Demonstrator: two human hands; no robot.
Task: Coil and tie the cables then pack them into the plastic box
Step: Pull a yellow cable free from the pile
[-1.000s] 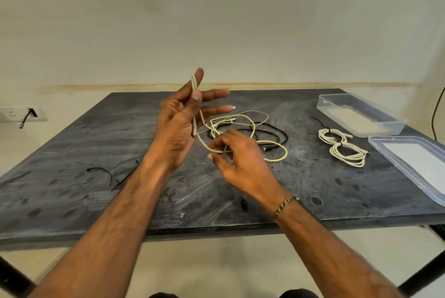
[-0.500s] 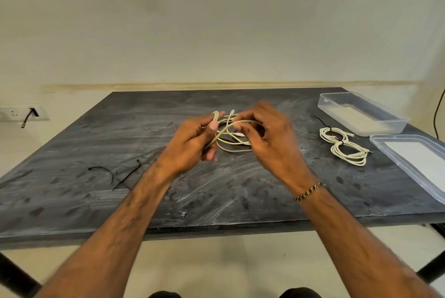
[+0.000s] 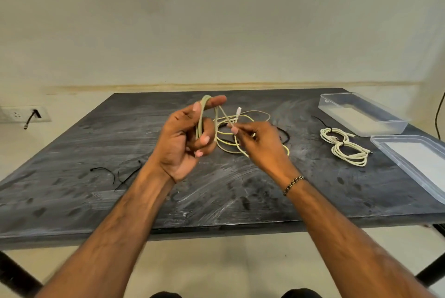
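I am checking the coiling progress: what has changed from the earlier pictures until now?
The left hand now holds several loops of the yellow cable; the right hand moved apart and pinches a strand. The tied white cable, box and lid stayed put.

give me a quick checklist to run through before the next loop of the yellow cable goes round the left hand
1. Left hand holds the coil started in the yellow cable: ok.
2. Right hand pinches the free strand: ok.
3. Slack untangled from the black cable: cannot tell.
4. Black ties within reach on the table: ok.
5. Plastic box open, lid off: ok.
6. White cable already coiled and tied: ok.
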